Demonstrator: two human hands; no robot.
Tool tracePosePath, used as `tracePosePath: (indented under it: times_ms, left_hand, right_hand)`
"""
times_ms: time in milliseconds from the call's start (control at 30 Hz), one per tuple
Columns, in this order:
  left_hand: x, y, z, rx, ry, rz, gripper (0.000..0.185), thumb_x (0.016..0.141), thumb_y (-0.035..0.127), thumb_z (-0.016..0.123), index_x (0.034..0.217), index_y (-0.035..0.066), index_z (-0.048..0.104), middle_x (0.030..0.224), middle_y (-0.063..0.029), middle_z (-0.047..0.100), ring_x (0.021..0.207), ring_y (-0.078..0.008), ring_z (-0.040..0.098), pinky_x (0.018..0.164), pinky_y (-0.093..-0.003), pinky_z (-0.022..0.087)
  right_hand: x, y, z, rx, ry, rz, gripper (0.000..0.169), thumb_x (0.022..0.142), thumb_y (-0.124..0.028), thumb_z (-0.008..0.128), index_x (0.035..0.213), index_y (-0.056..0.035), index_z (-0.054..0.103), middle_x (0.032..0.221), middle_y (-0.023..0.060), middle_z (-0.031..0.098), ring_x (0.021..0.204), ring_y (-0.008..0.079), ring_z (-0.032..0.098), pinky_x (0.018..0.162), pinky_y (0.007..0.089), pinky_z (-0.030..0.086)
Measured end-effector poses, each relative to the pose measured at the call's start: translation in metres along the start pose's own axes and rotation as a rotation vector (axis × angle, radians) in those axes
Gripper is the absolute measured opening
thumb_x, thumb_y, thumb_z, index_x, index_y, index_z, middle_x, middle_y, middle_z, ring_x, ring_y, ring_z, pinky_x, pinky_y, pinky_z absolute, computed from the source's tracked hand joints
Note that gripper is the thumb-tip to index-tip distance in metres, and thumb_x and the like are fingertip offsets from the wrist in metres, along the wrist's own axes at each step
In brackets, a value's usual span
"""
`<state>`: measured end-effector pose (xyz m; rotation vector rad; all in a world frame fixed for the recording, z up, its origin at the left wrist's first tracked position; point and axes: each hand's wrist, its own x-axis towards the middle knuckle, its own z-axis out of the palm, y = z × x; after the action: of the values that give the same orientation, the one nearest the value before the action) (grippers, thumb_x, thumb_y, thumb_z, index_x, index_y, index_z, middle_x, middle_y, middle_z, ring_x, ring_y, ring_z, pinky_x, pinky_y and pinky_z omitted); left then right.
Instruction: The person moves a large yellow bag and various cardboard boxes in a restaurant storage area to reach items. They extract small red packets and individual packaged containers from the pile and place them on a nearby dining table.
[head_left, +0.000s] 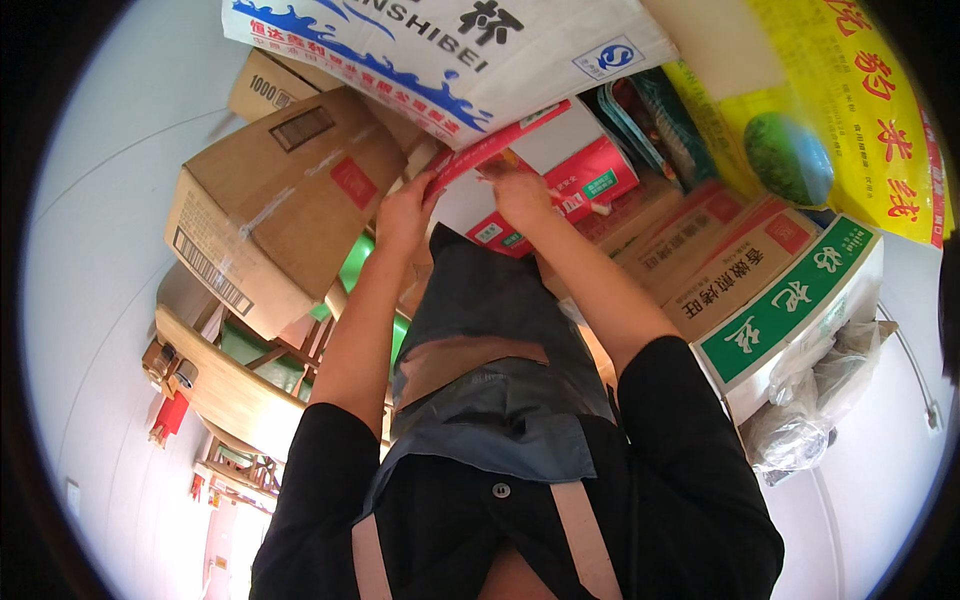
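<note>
A red-and-white cardboard carton (555, 199) lies before me among stacked boxes. My left hand (405, 214) grips the left end of its long red-edged cardboard flap (480, 156). Bent fingers of my right hand (521, 196) reach to the middle of that flap, at the carton's white surface; a small orange-yellow patch shows beside them. Whether those fingertips pinch anything is hidden. Directly above the flap hangs the lower part of a large white woven sack (450, 67) with blue wave prints and writing.
A taped brown carton (292, 195) juts in at left, above a wooden table (225, 375). At right are brown cartons (731, 262), a green-and-white box (787, 300), clear plastic bags (802, 412) and a yellow printed bag (855, 112). A grey apron (495, 405) covers my front.
</note>
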<state>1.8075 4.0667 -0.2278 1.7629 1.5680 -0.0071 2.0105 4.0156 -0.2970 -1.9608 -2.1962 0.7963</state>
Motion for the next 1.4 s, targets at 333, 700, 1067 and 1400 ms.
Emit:
tracePosePath:
  times_ms: [333,700,1067,1400]
  left_hand:
    - [0.002,-0.007,0.006,-0.015,0.069,-0.012,0.032,0.084,0.029,0.064,0.113,0.014,0.063,0.092,-0.0157,0.066,0.081,-0.0334,0.065,0.072,-0.0408,0.051]
    - [-0.007,-0.003,0.01,0.002,0.101,-0.017,0.036,0.084,0.03,0.064,0.116,0.015,0.061,0.09,-0.0115,0.068,0.08,-0.0298,0.065,0.072,-0.0392,0.051]
    - [-0.053,0.032,0.016,0.001,0.249,0.329,0.042,0.079,0.01,0.065,0.119,0.01,0.054,0.11,-0.0155,0.058,0.102,-0.0332,0.056,0.083,-0.0401,0.048]
    - [-0.04,-0.011,0.097,-0.028,-0.086,0.239,0.038,0.079,0.007,0.057,0.117,0.002,0.056,0.111,-0.0212,0.06,0.101,-0.0356,0.059,0.087,-0.0394,0.047]
  right_hand:
    - [0.055,0.003,0.03,-0.203,-0.031,-0.216,0.02,0.085,-0.013,0.05,0.098,-0.0087,0.064,0.097,0.0119,0.065,0.085,0.0244,0.065,0.071,0.0392,0.053]
    - [-0.01,-0.014,-0.085,-0.25,-0.2,-0.244,0.023,0.079,-0.012,0.055,0.101,-0.0084,0.058,0.081,0.0093,0.058,0.064,0.0256,0.065,0.055,0.0338,0.052]
    - [-0.002,-0.013,-0.07,-0.177,-0.273,-0.098,0.014,0.076,-0.01,0.054,0.088,-0.0079,0.062,0.07,0.0133,0.065,0.069,0.0289,0.066,0.06,0.0401,0.053]
    - [-0.077,-0.095,-0.166,0.214,0.035,0.461,0.035,0.07,-0.025,0.068,0.092,-0.0013,0.055,0.073,0.0188,0.064,0.071,0.0349,0.065,0.063,0.045,0.052]
